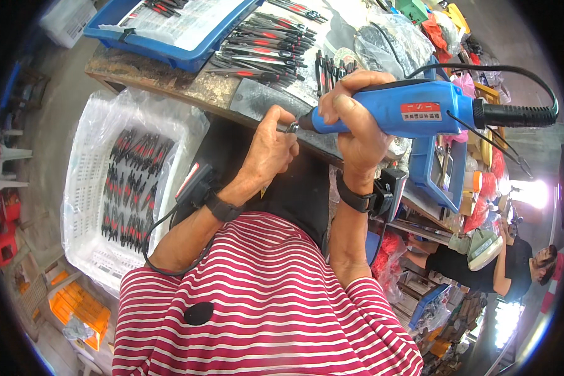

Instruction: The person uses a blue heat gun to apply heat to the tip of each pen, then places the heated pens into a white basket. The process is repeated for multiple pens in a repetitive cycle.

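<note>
My right hand (360, 116) is wrapped round a blue electric screwdriver (407, 108), which lies level with its dark nose pointing left. A black cable runs from its rear end. My left hand (271, 143) is closed round a small piece with a shiny metal end (292, 127), held right at the driver's nose. Most of that piece is hidden by my fingers, so its kind does not show. Just beyond both hands, slim black-and-red hand tools (266, 47) lie piled on the workbench (163, 84), with a smaller group (332, 69) beside them.
A blue tray (197, 57) stands at the bench's far left. To my left, a white plastic-lined crate (84, 182) holds rows of black-and-red tools. Blue bins (432, 178) and plastic bags (395, 44) crowd the right. A person in black (464, 266) is farther off at right.
</note>
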`<state>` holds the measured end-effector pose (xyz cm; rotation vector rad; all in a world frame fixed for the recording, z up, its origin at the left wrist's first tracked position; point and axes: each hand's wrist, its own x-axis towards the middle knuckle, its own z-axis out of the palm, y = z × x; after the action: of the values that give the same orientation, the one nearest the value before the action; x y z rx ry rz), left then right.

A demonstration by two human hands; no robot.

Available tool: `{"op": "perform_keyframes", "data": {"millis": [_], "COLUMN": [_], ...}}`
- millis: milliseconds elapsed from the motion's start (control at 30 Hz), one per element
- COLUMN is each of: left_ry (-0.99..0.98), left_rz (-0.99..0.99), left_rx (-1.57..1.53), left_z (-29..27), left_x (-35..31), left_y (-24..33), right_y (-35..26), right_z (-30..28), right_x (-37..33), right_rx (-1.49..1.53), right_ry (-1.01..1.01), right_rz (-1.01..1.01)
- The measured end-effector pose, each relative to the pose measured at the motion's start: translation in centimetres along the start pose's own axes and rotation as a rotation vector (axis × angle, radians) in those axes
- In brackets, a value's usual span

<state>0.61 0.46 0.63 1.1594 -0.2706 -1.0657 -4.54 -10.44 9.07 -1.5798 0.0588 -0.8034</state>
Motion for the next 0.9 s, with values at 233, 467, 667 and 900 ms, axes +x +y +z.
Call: {"op": "perform_keyframes", "data": {"millis": [233, 467, 667, 900], "left_ry": [-0.022, 0.059, 0.139, 0.25], "left_rz": [-0.013, 0.018, 0.095, 0.254], "left_rx": [-0.006, 0.055, 0.152, 0.326], "left_z": [-0.4, -0.2, 0.1, 0.5], "left_x": [0.5, 0.5, 0.7, 0.7], "left_y": [-0.2, -0.8, -1.6, -2.6], "right_y": [0.4, 0.6, 0.9, 1.5], "right_z": [-0.3, 1.2, 1.6, 2.3], "right_x": [1.2, 0.4, 0.0, 0.5], "right_rx": [-0.059, -0.176, -0.341, -0.406], "right_ry": [-0.17, 0.106, 0.063, 0.039], "right_rz": [-0.014, -0.011, -0.141, -0.247]}}
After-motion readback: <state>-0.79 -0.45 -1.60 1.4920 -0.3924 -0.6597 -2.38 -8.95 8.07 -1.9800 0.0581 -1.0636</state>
